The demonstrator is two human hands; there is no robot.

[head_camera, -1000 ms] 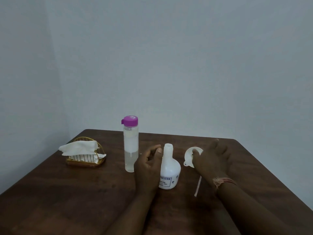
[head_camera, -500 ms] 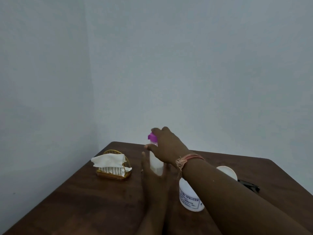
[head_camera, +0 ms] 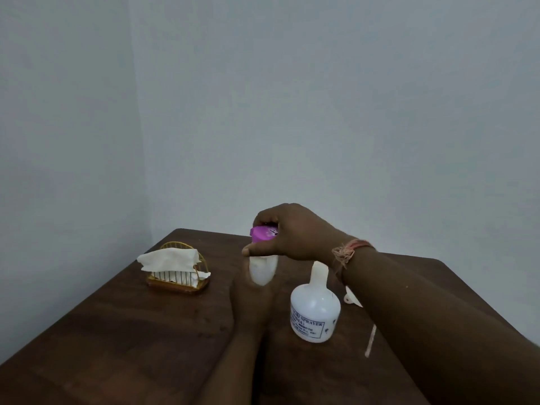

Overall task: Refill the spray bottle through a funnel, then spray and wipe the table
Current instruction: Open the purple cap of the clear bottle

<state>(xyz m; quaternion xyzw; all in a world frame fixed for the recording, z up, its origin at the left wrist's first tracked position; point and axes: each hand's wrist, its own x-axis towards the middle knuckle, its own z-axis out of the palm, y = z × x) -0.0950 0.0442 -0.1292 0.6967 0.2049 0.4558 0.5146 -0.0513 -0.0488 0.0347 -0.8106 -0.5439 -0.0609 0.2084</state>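
Observation:
A clear water bottle (head_camera: 263,270) with a purple cap (head_camera: 264,234) stands at the table's middle. My right hand (head_camera: 295,232) reaches across from the right and grips the cap from above. My left hand (head_camera: 251,299) holds the bottle's lower part and hides its base. Just to the right stands the white spray bottle (head_camera: 315,312), upright, with its neck open and no spray head on. Only a small piece of the white funnel (head_camera: 350,297) shows behind my right forearm.
A gold wire holder (head_camera: 178,283) with white napkins (head_camera: 169,258) sits at the back left of the dark wooden table (head_camera: 117,331). A thin white tube (head_camera: 370,340) lies on the table right of the spray bottle. Walls close off the back and left.
My right hand left the funnel, crossed over the spray bottle and closed on the purple cap. My left hand moved from the spray bottle to the water bottle's body. The view shifted.

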